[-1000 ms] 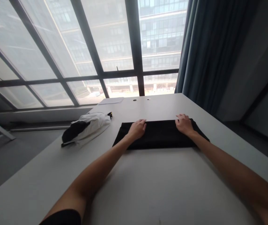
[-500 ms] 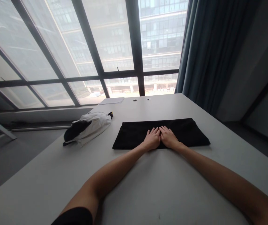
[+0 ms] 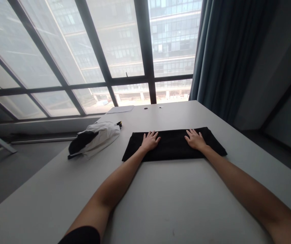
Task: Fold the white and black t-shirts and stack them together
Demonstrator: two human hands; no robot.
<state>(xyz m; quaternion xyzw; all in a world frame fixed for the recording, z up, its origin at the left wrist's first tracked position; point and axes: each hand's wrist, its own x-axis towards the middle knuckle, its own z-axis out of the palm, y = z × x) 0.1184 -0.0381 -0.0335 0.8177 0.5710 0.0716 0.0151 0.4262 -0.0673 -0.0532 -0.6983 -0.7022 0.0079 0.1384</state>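
Observation:
A black cloth, folded into a long flat rectangle, lies crosswise on the white table. Flat on its left part rests my left hand, fingers spread and pointing away from me. My right hand presses on the right part in the same way, its fingers apart. Between the two hands a wide stretch of the cloth shows. Neither hand grips anything. What kind of garment or fabric it is, I cannot tell.
The white table reaches toward the window. A crumpled white and black garment lies at the left edge. Farther back are white paper sheets and a dark round spot. A blue-grey curtain hangs at the right.
My hands were together at the middle of the black cloth. They have slid apart, the left one to the left and the right one to the right, with fingers now spread.

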